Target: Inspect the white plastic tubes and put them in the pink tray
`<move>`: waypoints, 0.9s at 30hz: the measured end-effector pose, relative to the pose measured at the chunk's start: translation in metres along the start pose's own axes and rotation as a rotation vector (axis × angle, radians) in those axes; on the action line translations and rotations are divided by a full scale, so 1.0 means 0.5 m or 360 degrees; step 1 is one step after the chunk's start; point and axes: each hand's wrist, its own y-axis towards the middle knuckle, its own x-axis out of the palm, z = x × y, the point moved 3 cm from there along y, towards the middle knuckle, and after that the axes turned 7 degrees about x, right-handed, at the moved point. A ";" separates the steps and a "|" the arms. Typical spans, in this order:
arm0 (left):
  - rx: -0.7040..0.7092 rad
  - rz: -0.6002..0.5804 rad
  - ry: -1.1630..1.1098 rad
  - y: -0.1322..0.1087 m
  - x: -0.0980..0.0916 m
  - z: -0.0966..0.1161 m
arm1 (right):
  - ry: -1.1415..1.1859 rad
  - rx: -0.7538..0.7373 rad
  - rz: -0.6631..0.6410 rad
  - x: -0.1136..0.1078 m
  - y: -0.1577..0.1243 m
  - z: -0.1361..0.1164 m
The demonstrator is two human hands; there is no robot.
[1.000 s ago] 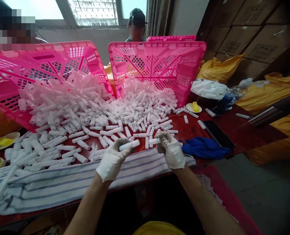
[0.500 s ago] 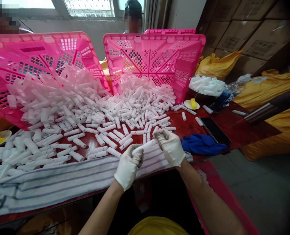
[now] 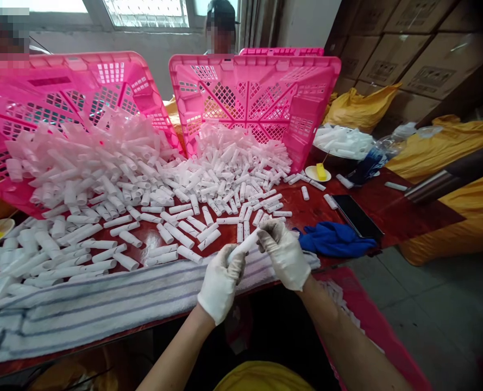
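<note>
Both my hands wear white gloves and grip one white tube (image 3: pixel 244 245) between them, above the striped towel (image 3: pixel 102 309). My left hand (image 3: pixel 223 279) is closed round its lower left end. At the upper right end, the fingers of my right hand (image 3: pixel 282 252) are closed on the tube. It slants up to the right. Just beyond my hands, loose white tubes (image 3: pixel 180 234) lie on the red table, some with dark marks. Farther back they rise into a big heap (image 3: pixel 98 157) against the pink baskets.
Two pink baskets (image 3: pixel 253 62) lie tipped on their sides at the back. To the right are a blue cloth (image 3: pixel 337 239), a phone (image 3: pixel 357 215), a yellow sponge (image 3: pixel 321 171) on a small plate and a bowl of white pieces (image 3: pixel 343 142). Another person (image 3: pixel 220 21) sits beyond the baskets.
My hands have shifted slightly right and drawn a little closer together along the tube, which is tilted more steeply. The whole view has moved slightly.
</note>
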 end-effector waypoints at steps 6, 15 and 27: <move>-0.0424 -0.0384 -0.0718 0.000 0.006 0.010 | -0.0034 -0.0035 -0.0224 0.011 0.002 -0.032; -0.0650 -0.0643 -0.0692 -0.013 0.017 0.001 | -0.0201 -0.0183 -0.0218 -0.017 -0.001 -0.037; -0.0191 -0.0522 -0.0088 -0.010 0.046 0.015 | -0.0420 -0.0206 -0.0323 -0.007 -0.029 -0.052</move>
